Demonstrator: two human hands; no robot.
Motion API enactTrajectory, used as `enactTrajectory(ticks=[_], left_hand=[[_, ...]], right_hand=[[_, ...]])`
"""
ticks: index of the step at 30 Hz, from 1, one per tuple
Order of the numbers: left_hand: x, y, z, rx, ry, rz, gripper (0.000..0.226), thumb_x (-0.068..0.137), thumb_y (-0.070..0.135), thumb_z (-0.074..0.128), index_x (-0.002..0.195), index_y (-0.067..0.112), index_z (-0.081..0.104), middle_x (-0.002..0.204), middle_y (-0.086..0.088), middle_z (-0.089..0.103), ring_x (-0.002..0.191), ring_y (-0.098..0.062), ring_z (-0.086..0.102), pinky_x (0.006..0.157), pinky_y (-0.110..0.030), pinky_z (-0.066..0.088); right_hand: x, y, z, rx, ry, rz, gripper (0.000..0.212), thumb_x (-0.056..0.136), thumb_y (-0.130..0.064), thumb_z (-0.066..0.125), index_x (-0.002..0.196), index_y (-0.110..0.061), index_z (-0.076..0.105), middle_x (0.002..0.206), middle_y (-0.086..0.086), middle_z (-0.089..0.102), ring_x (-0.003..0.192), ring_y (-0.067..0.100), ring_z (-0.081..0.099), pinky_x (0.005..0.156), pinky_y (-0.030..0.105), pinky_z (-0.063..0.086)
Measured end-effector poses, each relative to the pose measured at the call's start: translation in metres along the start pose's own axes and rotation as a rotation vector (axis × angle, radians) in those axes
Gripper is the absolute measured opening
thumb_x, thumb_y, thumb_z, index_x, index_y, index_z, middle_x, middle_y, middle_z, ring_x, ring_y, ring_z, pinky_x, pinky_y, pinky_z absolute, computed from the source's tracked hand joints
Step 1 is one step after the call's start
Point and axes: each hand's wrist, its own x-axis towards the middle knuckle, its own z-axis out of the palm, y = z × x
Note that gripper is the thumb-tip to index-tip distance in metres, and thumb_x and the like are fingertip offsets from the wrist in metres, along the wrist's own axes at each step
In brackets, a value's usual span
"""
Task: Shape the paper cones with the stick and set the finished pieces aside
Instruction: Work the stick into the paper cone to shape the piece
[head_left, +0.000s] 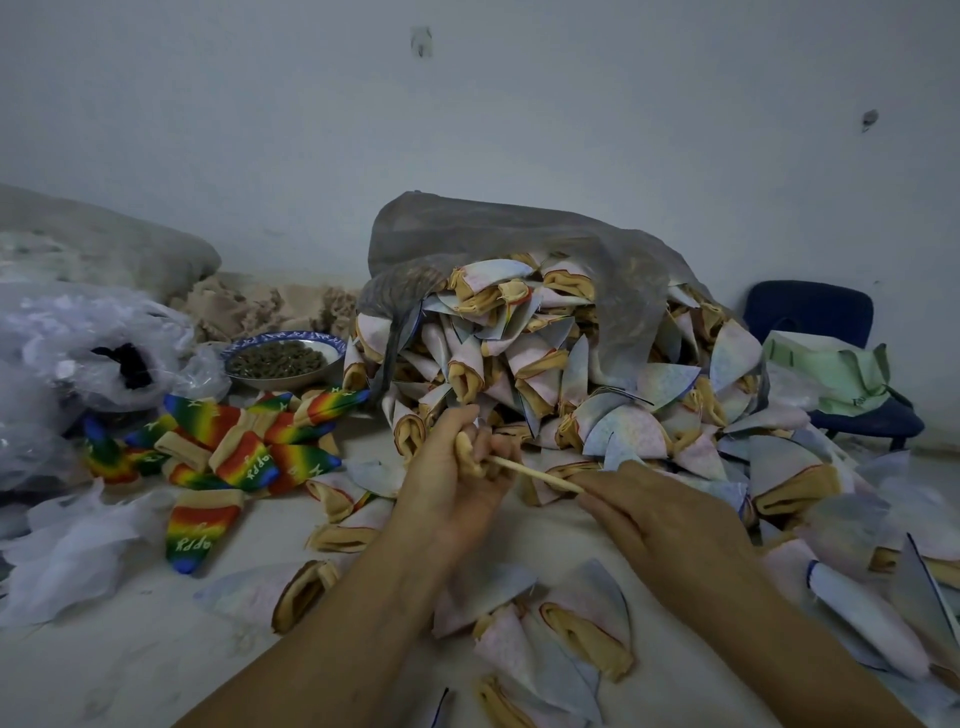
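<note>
Stick (535, 474) — pale, thin — pinched by right fingers (605, 506), left fingers (465, 418) gripping tan cone (469, 460).

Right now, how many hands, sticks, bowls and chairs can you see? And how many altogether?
Hands: 2 (left hand, right hand)
Stick: 1
Bowl: 1
Chair: 1
Total: 5

Your single head camera looks forward and down, close above your fingers (613, 506); beyond them it reaches the cone pile (545, 353) and wall (467, 130).
</note>
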Motion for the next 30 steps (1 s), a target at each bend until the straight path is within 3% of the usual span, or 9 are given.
enactTrajectory(ticks=[7, 11, 14, 16, 18, 21, 24, 28, 30], left_hand=[[-0.003, 0.011, -0.005, 0.185, -0.162, -0.059, 0.042, 0.076, 0.015, 0.06, 0.037, 0.016, 0.044, 0.036, 0.002, 0.036, 0.047, -0.012, 0.05, 0.071, -0.031, 0.057], [-0.006, 0.008, 0.0, 0.249, -0.177, -0.048, 0.042, 0.077, 0.014, 0.057, 0.038, 0.015, 0.043, 0.037, 0.0, 0.037, 0.049, -0.015, 0.052, 0.071, -0.034, 0.058], [-0.008, 0.004, 0.003, 0.234, -0.19, -0.026, 0.044, 0.082, 0.015, 0.054, 0.039, 0.015, 0.043, 0.039, -0.003, 0.038, 0.05, -0.018, 0.055, 0.071, -0.037, 0.057], [-0.009, 0.001, 0.006, 0.252, -0.2, 0.003, 0.047, 0.087, 0.016, 0.051, 0.04, 0.015, 0.042, 0.04, -0.003, 0.039, 0.051, -0.02, 0.058, 0.074, -0.038, 0.056], [-0.01, -0.002, 0.008, 0.276, -0.189, 0.043, 0.054, 0.096, 0.016, 0.044, 0.042, 0.014, 0.041, 0.041, -0.005, 0.039, 0.053, -0.021, 0.061, 0.072, -0.038, 0.056], [-0.01, -0.01, 0.012, 0.352, -0.117, 0.128, 0.064, 0.103, 0.022, 0.039, 0.039, 0.018, 0.045, 0.041, -0.004, 0.04, 0.055, -0.02, 0.062, 0.063, -0.032, 0.056], [-0.008, -0.017, 0.011, 0.404, -0.05, 0.224, 0.067, 0.103, 0.028, 0.041, 0.038, 0.021, 0.051, 0.042, -0.002, 0.043, 0.056, -0.019, 0.063, 0.067, -0.03, 0.055], [-0.005, -0.013, 0.006, 0.383, -0.043, 0.241, 0.05, 0.098, 0.03, 0.052, 0.05, 0.019, 0.06, 0.053, -0.004, 0.054, 0.067, -0.019, 0.068, 0.077, -0.032, 0.052], [-0.003, -0.011, 0.003, 0.363, -0.049, 0.227, 0.025, 0.087, 0.032, 0.063, 0.071, 0.014, 0.069, 0.072, -0.007, 0.068, 0.083, -0.019, 0.071, 0.079, -0.029, 0.053]], right_hand=[[0.0, 0.002, -0.001, -0.106, 0.104, -0.122, 0.024, 0.085, -0.033, 0.055, 0.093, -0.022, 0.075, 0.07, -0.008, 0.065, 0.056, 0.006, 0.059, 0.062, 0.017, 0.036], [-0.002, -0.006, -0.002, -0.059, 0.047, -0.054, 0.02, 0.081, -0.029, 0.061, 0.096, -0.026, 0.074, 0.079, -0.012, 0.069, 0.062, 0.003, 0.063, 0.061, 0.015, 0.039], [0.0, -0.016, 0.0, 0.165, -0.087, 0.106, 0.033, 0.097, -0.042, 0.039, 0.102, -0.03, 0.069, 0.087, -0.014, 0.068, 0.076, 0.002, 0.06, 0.063, 0.014, 0.043], [0.0, -0.019, 0.006, 0.34, -0.163, 0.183, 0.042, 0.091, -0.051, 0.031, 0.1, -0.029, 0.066, 0.08, -0.012, 0.063, 0.074, 0.005, 0.057, 0.063, 0.022, 0.044], [-0.002, -0.021, 0.012, 0.449, -0.15, 0.233, 0.032, 0.092, -0.048, 0.039, 0.094, -0.031, 0.066, 0.068, -0.006, 0.058, 0.064, 0.008, 0.053, 0.057, 0.026, 0.042], [-0.004, -0.027, 0.02, 0.642, -0.192, 0.357, 0.02, 0.092, -0.043, 0.046, 0.087, -0.044, 0.065, 0.075, 0.001, 0.064, 0.063, 0.014, 0.055, 0.062, 0.034, 0.046], [-0.004, -0.032, 0.024, 0.771, -0.21, 0.401, 0.021, 0.089, -0.048, 0.045, 0.083, -0.053, 0.064, 0.075, 0.012, 0.06, 0.061, 0.023, 0.051, 0.059, 0.027, 0.041], [-0.002, -0.03, 0.026, 0.812, -0.222, 0.409, 0.023, 0.085, -0.055, 0.041, 0.084, -0.053, 0.065, 0.065, -0.01, 0.057, 0.058, 0.008, 0.05, 0.056, 0.016, 0.04], [-0.001, -0.026, 0.027, 0.783, -0.212, 0.444, 0.024, 0.092, -0.045, 0.045, 0.082, -0.048, 0.066, 0.077, -0.013, 0.065, 0.069, 0.009, 0.057, 0.064, 0.023, 0.047]])
